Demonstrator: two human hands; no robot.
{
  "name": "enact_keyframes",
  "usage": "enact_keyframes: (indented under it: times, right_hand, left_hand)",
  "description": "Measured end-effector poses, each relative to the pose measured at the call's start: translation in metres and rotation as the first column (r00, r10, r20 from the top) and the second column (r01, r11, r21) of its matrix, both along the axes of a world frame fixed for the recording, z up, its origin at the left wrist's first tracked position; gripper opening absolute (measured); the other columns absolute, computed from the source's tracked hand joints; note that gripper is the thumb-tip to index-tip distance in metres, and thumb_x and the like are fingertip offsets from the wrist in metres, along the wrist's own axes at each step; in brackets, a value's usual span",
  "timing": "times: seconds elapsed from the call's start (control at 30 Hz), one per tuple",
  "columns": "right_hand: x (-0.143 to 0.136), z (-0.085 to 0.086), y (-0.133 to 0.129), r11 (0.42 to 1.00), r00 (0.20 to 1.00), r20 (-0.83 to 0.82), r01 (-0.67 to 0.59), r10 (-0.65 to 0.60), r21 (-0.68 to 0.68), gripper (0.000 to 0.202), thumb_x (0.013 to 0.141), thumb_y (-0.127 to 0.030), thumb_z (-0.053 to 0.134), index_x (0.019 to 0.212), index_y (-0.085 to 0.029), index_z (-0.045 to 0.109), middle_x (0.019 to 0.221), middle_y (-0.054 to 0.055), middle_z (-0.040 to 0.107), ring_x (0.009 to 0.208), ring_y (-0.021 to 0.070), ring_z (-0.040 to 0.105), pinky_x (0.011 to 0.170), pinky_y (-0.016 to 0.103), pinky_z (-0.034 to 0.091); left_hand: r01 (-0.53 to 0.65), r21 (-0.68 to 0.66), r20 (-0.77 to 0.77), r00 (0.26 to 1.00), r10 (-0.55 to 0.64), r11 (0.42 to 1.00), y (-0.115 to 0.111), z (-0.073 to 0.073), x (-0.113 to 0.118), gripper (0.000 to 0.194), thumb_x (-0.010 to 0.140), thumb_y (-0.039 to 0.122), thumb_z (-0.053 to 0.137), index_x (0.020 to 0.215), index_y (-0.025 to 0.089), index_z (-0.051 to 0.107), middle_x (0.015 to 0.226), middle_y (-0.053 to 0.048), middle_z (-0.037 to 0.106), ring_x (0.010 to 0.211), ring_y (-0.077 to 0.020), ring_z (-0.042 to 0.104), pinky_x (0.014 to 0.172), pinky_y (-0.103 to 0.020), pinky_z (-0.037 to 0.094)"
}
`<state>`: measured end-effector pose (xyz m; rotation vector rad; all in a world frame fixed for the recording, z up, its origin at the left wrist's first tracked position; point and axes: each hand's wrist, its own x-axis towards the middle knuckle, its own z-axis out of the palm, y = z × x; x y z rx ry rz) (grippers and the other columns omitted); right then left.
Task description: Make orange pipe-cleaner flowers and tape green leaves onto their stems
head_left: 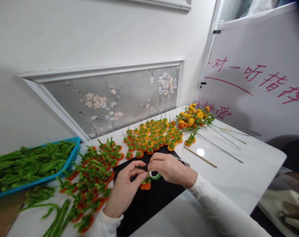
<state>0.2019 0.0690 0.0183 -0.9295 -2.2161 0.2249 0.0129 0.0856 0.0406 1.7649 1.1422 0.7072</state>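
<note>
My left hand (129, 182) is closed in a pinch at the top of a small orange pipe-cleaner pumpkin (145, 186), which hangs below the thumb with green at its crown. Close beside it, my right hand (167, 168) has its fingers bent together, with a roll of green tape (155, 176) under them. The fingers partly hide the tape's strip and the pumpkin's stem. Both hands are over a black mat (139, 210). A pair of scissors (183, 162) lies partly hidden behind my right wrist.
Orange-red pumpkins with green stems (90, 187) crowd the left. Yellow-orange ones (151, 133) stand in rows behind. A blue basket (77, 148) holds green fuzzy leaves. Yellow flower stems (194, 115) and a wooden stick (200, 157) lie rightward on the white table (253, 171).
</note>
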Motion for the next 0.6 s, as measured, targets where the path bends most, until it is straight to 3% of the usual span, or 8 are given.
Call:
enact_keyframes:
  times: [0.1,0.17,0.23,0.3,0.4,0.6]
  right_hand:
    - [-0.002,-0.001,0.0,1.0,0.999,0.039,0.022,-0.023,0.02,0.023,0.09,-0.008,0.04,0.093,-0.018,0.061,0.091,0.005,0.058,0.082,0.0136,0.054,0.071,0.022,0.045]
    - [-0.003,-0.002,0.001,0.999,0.998,0.054,0.035,-0.036,0.02,0.022,0.089,-0.007,0.041,0.093,-0.017,0.06,0.089,0.005,0.058,0.082,0.0136,0.054,0.071,0.022,0.045]
    - [-0.004,-0.002,0.001,0.999,0.997,0.062,0.045,-0.046,0.026,0.019,0.089,-0.008,0.043,0.092,-0.017,0.059,0.087,0.005,0.057,0.082,0.0139,0.054,0.071,0.022,0.045]
    - [-0.005,-0.003,0.0,0.998,0.996,0.072,0.055,-0.057,0.036,0.016,0.089,-0.01,0.045,0.09,-0.017,0.059,0.085,0.005,0.057,0.081,0.0144,0.054,0.07,0.022,0.045]
    - [-0.007,-0.003,0.0,0.997,0.994,0.088,0.064,-0.067,0.043,0.015,0.089,-0.01,0.045,0.089,-0.017,0.058,0.085,0.004,0.057,0.081,0.0145,0.053,0.069,0.022,0.044]
    - [-0.007,-0.005,0.002,0.998,0.992,0.12,0.027,-0.033,0.053,0.013,0.088,-0.01,0.048,0.092,-0.018,0.058,0.088,0.004,0.056,0.079,0.0129,0.052,0.067,0.021,0.043]
  left_hand:
    - [-0.029,0.155,-0.086,0.995,0.043,0.988,-0.002,0.002,0.0,0.022,0.08,0.034,0.055,0.096,0.02,0.061,0.091,-0.004,0.071,0.086,-0.0217,0.066,0.077,-0.032,0.051]
    - [-0.056,0.292,-0.198,0.973,0.117,0.955,-0.006,0.003,0.002,0.027,0.075,0.034,0.062,0.1,0.023,0.061,0.098,-0.004,0.07,0.091,-0.0237,0.064,0.082,-0.034,0.049]
    - [-0.047,0.4,-0.3,0.937,0.179,0.915,-0.011,0.002,0.006,0.035,0.069,0.031,0.068,0.102,0.025,0.061,0.097,-0.003,0.069,0.091,-0.0252,0.063,0.082,-0.036,0.047]
    - [-0.028,0.472,-0.351,0.911,0.217,0.881,-0.014,0.0,0.009,0.029,0.071,0.026,0.066,0.099,0.026,0.062,0.089,-0.002,0.069,0.086,-0.025,0.063,0.079,-0.035,0.047]
    - [-0.035,0.52,-0.362,0.896,0.257,0.854,-0.015,-0.003,0.012,0.017,0.076,0.023,0.059,0.093,0.026,0.063,0.078,-0.001,0.068,0.079,-0.0234,0.063,0.073,-0.032,0.046]
    - [-0.052,0.481,-0.392,0.88,0.267,0.875,-0.011,0.0,0.01,0.023,0.072,0.022,0.061,0.094,0.029,0.064,0.069,0.003,0.07,0.073,-0.0226,0.066,0.067,-0.029,0.046]
